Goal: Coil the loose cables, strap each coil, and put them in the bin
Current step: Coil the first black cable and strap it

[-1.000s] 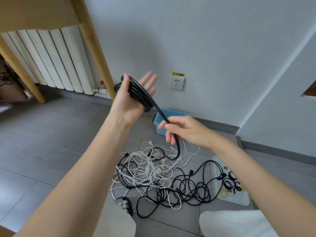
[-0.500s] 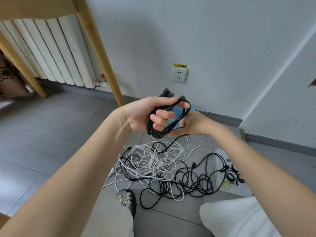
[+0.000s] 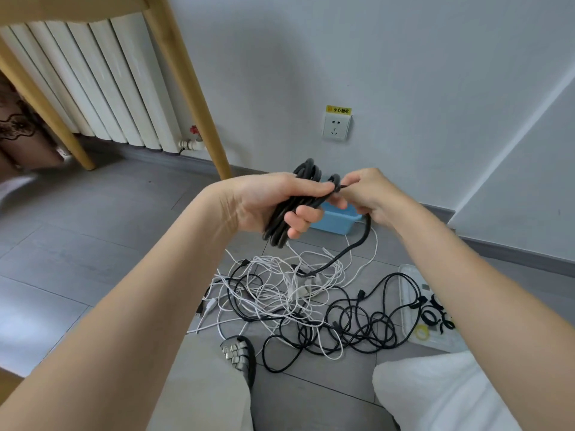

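Left hand (image 3: 264, 200) fingers clamp the black cable coil (image 3: 291, 209), right hand (image 3: 370, 194) pinches its tail; tail trailing into floor tangle (image 3: 298, 293) may snag, loosening loops.

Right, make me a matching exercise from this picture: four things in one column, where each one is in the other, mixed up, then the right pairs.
Things
1. black coil
2. blue bin
3. wall socket
4. clear tray

Places
A. on the floor to the right of the cable tangle, with small black straps on it
B. gripped in the left hand, with its loose end pinched by the right hand
C. on the wall under a yellow sticker
D. on the floor by the wall, partly hidden behind the hands

Pairs: 1-B, 2-D, 3-C, 4-A
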`<state>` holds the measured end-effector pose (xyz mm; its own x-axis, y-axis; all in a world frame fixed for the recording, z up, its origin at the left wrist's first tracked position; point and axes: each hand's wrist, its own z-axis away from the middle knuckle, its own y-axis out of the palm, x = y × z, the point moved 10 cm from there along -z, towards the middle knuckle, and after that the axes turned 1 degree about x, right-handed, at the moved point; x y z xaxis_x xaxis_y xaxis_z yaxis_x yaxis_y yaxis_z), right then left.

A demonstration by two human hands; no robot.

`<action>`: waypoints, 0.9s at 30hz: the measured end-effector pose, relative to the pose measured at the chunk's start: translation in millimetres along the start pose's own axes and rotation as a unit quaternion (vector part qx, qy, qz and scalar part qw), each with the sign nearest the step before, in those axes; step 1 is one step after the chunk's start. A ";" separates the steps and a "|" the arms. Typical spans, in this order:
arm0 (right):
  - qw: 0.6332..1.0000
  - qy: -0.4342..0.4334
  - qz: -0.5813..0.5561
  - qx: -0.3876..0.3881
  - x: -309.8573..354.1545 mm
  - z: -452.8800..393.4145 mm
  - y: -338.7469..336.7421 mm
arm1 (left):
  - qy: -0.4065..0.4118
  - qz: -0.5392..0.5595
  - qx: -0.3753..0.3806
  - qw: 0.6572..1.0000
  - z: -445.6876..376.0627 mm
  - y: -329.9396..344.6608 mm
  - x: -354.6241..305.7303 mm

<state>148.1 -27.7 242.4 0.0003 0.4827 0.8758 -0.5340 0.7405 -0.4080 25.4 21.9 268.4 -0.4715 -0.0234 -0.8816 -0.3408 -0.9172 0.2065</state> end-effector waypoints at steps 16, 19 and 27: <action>0.990 -0.138 -0.001 0.039 78.9 42.7 35.1 | 0.044 0.038 -0.220 0.974 -10.9 -34.4 9.8; 0.987 -0.156 -0.023 0.026 85.0 48.4 40.2 | 0.094 0.051 -0.221 0.969 -14.3 -34.3 2.0; 0.987 -0.136 -0.085 0.021 64.8 50.7 -4.9 | 0.259 0.219 -0.254 0.906 7.7 -62.5 -35.5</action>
<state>107.9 -23.8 314.2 -0.1311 0.2048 0.9700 -0.5803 0.7774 -0.2426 57.2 83.2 290.0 0.0179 -0.4929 -0.8699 0.2665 -0.8362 0.4793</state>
